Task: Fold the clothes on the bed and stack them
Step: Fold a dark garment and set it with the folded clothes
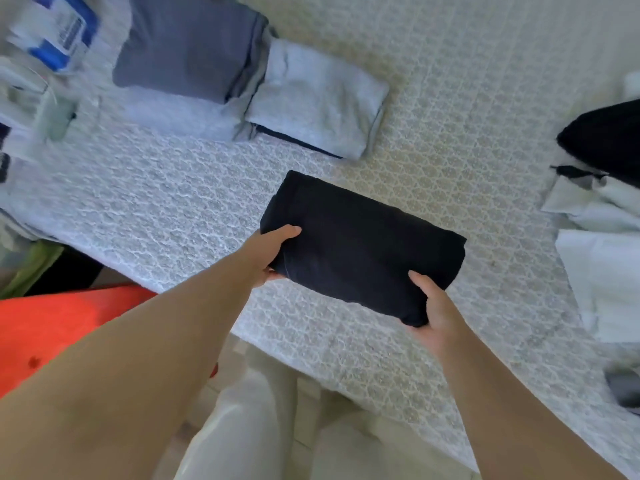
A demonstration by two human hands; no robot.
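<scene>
While both hands grasp the folded black garment near the bed's front edge, the risk lies in the carry. The left hand curls its thumb over the top of the left end with fingers underneath; the right hand clasps the near right corner the same way. The bundle seems lifted slightly off the cover, though blur makes that hard to confirm. Held only at two ends, the middle could sag and the folds slip open on the way to the folded stacks — a grey pile and a pale blue one toward the far left corner. Unfolded dark and white clothes wait along the right edge
</scene>
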